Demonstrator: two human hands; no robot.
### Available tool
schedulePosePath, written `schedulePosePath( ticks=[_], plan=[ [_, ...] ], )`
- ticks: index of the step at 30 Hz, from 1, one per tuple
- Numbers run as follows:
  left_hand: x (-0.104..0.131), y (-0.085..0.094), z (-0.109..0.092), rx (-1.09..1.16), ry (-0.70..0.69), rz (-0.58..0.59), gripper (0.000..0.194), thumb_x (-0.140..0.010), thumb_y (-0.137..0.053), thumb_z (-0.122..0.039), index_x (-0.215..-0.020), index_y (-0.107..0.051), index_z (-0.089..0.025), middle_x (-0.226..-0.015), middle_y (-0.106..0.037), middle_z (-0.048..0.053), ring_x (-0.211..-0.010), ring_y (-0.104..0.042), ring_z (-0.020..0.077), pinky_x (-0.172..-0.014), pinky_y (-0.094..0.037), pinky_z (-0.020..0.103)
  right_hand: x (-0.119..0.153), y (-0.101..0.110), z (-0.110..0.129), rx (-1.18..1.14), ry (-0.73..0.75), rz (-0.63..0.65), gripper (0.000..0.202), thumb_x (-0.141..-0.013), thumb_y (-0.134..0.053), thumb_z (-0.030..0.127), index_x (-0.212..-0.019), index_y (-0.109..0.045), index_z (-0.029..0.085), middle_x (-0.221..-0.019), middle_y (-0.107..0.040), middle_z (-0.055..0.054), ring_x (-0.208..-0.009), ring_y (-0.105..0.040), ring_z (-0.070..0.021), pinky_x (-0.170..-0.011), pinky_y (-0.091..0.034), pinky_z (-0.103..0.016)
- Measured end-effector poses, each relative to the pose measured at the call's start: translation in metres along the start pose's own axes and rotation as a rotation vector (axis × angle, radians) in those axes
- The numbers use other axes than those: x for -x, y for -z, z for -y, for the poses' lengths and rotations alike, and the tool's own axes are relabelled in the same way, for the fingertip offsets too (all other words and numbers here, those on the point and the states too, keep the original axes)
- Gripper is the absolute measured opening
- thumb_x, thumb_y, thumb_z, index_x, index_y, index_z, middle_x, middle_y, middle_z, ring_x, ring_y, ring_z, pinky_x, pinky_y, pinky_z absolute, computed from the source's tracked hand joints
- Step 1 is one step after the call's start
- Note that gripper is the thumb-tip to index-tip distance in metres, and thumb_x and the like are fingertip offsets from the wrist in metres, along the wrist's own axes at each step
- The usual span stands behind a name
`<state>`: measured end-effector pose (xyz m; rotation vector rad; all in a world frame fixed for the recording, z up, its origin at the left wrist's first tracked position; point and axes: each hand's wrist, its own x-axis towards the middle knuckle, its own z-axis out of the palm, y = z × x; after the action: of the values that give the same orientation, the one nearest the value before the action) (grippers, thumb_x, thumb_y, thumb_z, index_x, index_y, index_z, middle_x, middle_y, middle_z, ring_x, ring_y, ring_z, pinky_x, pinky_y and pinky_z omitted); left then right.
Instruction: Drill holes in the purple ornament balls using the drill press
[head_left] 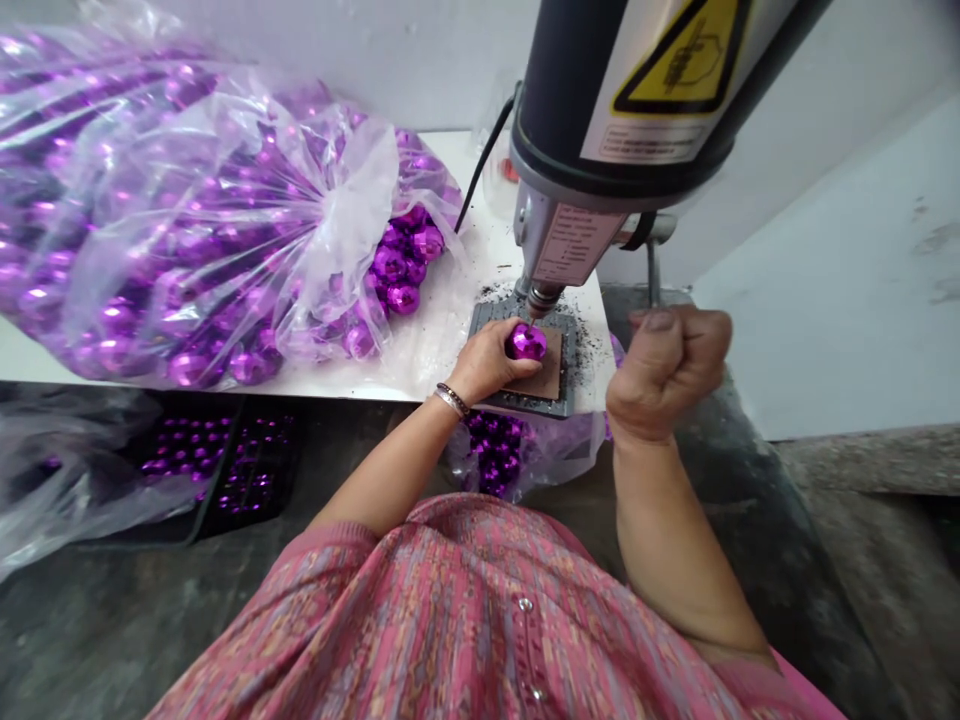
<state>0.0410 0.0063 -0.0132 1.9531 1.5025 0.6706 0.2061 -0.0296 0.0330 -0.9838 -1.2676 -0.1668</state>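
A shiny purple faceted ball (527, 342) is pinched between the thumb and fingers of my left hand (489, 360). It sits over a brown board (550, 366) on the grey base plate (486, 318) of a drill press (555, 235). The drill's tip comes down at the top of the ball; whether it has entered the ball I cannot tell. My right hand (669, 372) is closed around the end of the press's feed lever (654, 270), to the right of the machine.
A big clear plastic bag (225, 200) of purple balls covers the table's left side, with loose balls (405, 262) at its mouth. Dark shavings (592, 345) lie around the base. Below are another bag of balls (495, 450) and a black crate (202, 515). A black cable (484, 155) runs behind.
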Motion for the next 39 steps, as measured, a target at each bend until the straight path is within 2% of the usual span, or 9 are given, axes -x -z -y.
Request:
schedulePosePath(
  ticks=[5, 11, 18, 22, 26, 29, 31, 35, 39],
  plan=[
    [-0.001, -0.001, 0.002, 0.051, 0.016, 0.009, 0.062, -0.072, -0.088, -0.027, -0.130, -0.068, -0.017, -0.124, -0.074, 0.010, -0.116, -0.068, 0.0269, -0.104, -0.052, 0.039, -0.032, -0.004, 0.019, -0.032, -0.061, -0.059, 0.051, -0.100, -0.044, 0.053, -0.068, -0.053, 0.013, -0.064, -0.049, 0.001, -0.065, -0.051, -0.0032, -0.065, -0.039, -0.022],
    [0.026, 0.015, 0.003, 0.130, -0.004, 0.040, 0.061, -0.072, -0.087, -0.022, -0.129, -0.068, -0.017, -0.124, -0.075, 0.009, -0.116, -0.069, 0.0261, -0.106, -0.053, 0.039, -0.093, -0.006, 0.037, -0.102, -0.186, 0.070, 0.043, -0.101, -0.039, 0.040, -0.071, -0.055, 0.013, -0.059, -0.047, 0.003, -0.056, -0.046, 0.0003, -0.067, -0.037, -0.020],
    [0.081, 0.030, 0.013, 0.143, -0.143, 0.334, 0.075, -0.071, -0.087, -0.025, -0.142, -0.063, -0.023, -0.138, -0.068, 0.013, -0.128, -0.065, 0.0288, -0.114, -0.050, 0.044, -0.091, -0.005, 0.032, -0.064, -0.259, 0.034, 0.046, -0.098, -0.046, 0.043, -0.063, -0.042, 0.014, -0.051, -0.040, 0.004, -0.047, -0.040, 0.0006, -0.055, -0.027, -0.020],
    [0.092, 0.039, 0.025, 0.124, -0.113, 0.401, 0.078, -0.070, -0.090, -0.035, -0.143, -0.063, -0.023, -0.140, -0.066, 0.016, -0.111, -0.071, 0.0265, -0.100, -0.058, 0.040, -0.090, -0.005, 0.034, -0.098, -0.332, 0.036, 0.038, -0.097, -0.049, 0.044, -0.073, -0.058, 0.016, -0.055, -0.044, 0.004, -0.049, -0.043, -0.0002, -0.053, -0.022, -0.021],
    [0.065, 0.062, 0.040, 0.040, -0.004, 0.128, 0.051, -0.084, -0.078, -0.034, -0.133, -0.069, -0.023, -0.123, -0.074, 0.011, -0.085, -0.070, 0.0191, -0.089, -0.059, 0.037, -0.089, -0.005, 0.031, -0.134, -0.383, 0.003, 0.042, -0.094, -0.053, 0.048, -0.069, -0.059, 0.016, -0.058, -0.048, 0.003, -0.051, -0.046, -0.0012, -0.053, -0.023, -0.023],
    [0.025, 0.085, 0.054, -0.142, 0.163, -0.219, 0.035, -0.093, -0.059, -0.019, -0.126, -0.071, -0.019, -0.114, -0.075, 0.014, -0.097, -0.070, 0.0249, -0.101, -0.054, 0.043, -0.086, -0.004, 0.028, -0.130, -0.398, -0.017, 0.043, -0.094, -0.056, 0.051, -0.070, -0.060, 0.016, -0.059, -0.048, 0.003, -0.050, -0.045, -0.0014, -0.053, -0.026, -0.023],
    [-0.001, 0.096, 0.063, -0.264, 0.270, -0.339, 0.037, -0.092, -0.053, -0.012, -0.125, -0.071, -0.015, -0.114, -0.073, 0.018, -0.111, -0.068, 0.0317, -0.106, -0.050, 0.047, -0.084, -0.002, 0.029, -0.077, -0.368, 0.005, 0.041, -0.096, -0.053, 0.052, -0.078, -0.065, 0.017, -0.063, -0.050, 0.003, -0.051, -0.044, -0.0006, -0.055, -0.029, -0.023],
    [-0.028, 0.103, 0.075, -0.450, 0.350, -0.253, 0.052, -0.085, -0.056, -0.012, -0.137, -0.064, -0.015, -0.126, -0.068, 0.023, -0.118, -0.066, 0.0397, -0.101, -0.050, 0.053, -0.085, 0.003, 0.041, -0.028, -0.281, 0.123, 0.041, -0.103, -0.042, 0.043, -0.078, -0.060, 0.017, -0.066, -0.049, 0.003, -0.057, -0.046, 0.0008, -0.062, -0.032, -0.023],
    [-0.023, 0.103, 0.077, -0.534, 0.352, -0.166, 0.068, -0.084, -0.061, -0.017, -0.151, -0.053, -0.019, -0.138, -0.063, 0.024, -0.120, -0.066, 0.0417, -0.099, -0.049, 0.053, -0.089, 0.003, 0.052, 0.018, -0.283, 0.164, 0.046, -0.104, -0.034, 0.033, -0.064, -0.041, 0.011, -0.062, -0.041, 0.002, -0.062, -0.045, 0.0019, -0.069, -0.034, -0.023]
  ],
)
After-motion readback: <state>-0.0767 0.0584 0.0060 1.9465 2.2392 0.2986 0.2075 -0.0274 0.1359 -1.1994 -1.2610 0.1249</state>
